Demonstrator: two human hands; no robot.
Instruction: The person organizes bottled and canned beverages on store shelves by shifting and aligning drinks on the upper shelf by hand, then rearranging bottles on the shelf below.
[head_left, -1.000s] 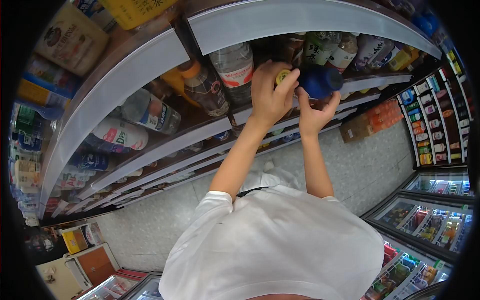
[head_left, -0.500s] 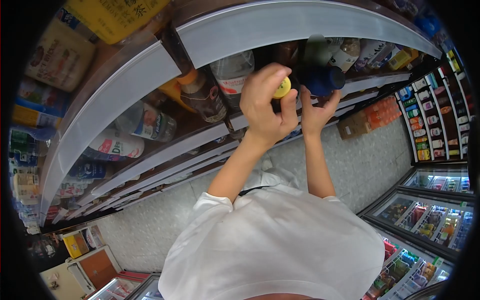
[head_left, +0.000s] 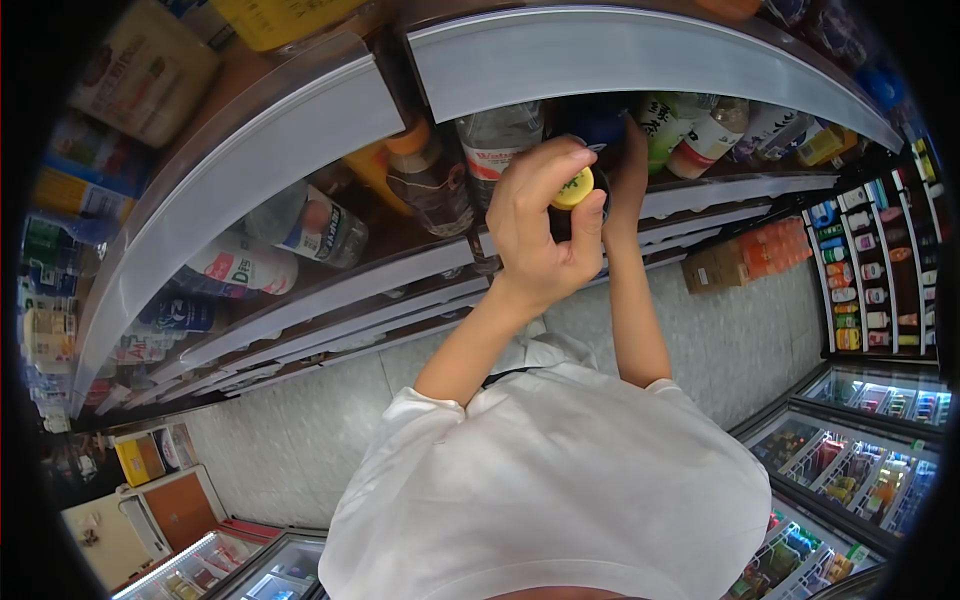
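My left hand [head_left: 535, 225] is closed around a dark bottle with a yellow cap [head_left: 573, 190]; the cap points up at me and most of the bottle is hidden. Just past it, my right hand [head_left: 628, 175] reaches under the upper shelf edge, its fingers in shadow along the right side of a dark blue bottle [head_left: 602, 130]. To the left of the blue bottle stands a clear bottle with a red and white label [head_left: 492, 160]. On its right are a green-labelled bottle [head_left: 662, 130] and a bottle with a white and pink label [head_left: 708, 140].
A pale shelf edge strip [head_left: 620, 58] curves above my hands, with more shelves below. A brown-capped dark bottle [head_left: 428, 190] stands farther left. Cardboard boxes [head_left: 715, 268] sit on the grey floor [head_left: 740, 340]. Glass-door coolers [head_left: 840, 450] line the right.
My right hand has moved the dark blue bottle up and left, deeper into the shelf. The left hand keeps its grip on the yellow-capped bottle. The view has shifted slightly.
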